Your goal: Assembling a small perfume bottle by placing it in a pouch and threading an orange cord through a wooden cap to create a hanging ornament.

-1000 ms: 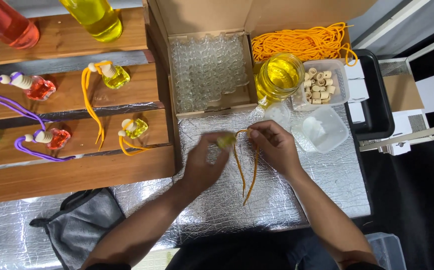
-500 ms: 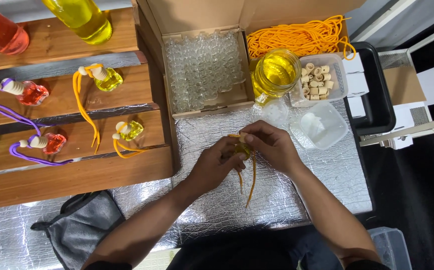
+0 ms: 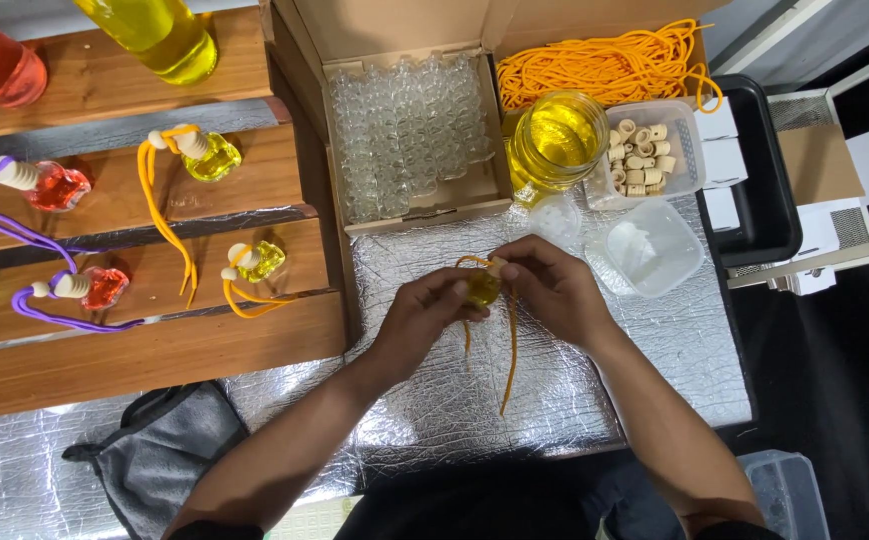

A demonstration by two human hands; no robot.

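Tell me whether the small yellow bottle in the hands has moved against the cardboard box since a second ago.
Cannot tell: the small yellow bottle sits just below the cardboard box front edge throughout, between left hand and right hand; only the camera shifted.

Left hand (image 3: 425, 318) and right hand (image 3: 553, 290): bare, no gloves, rings or watch visible. Both forearms bare to the lower frame edge; no sleeves in view. Dark clothing, black to dark blue, shows between the forearms.

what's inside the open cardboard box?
The open cardboard box holds rows of small clear glass bottles, packed tight and seemingly empty. Anything under them, and the box floor, is covered.
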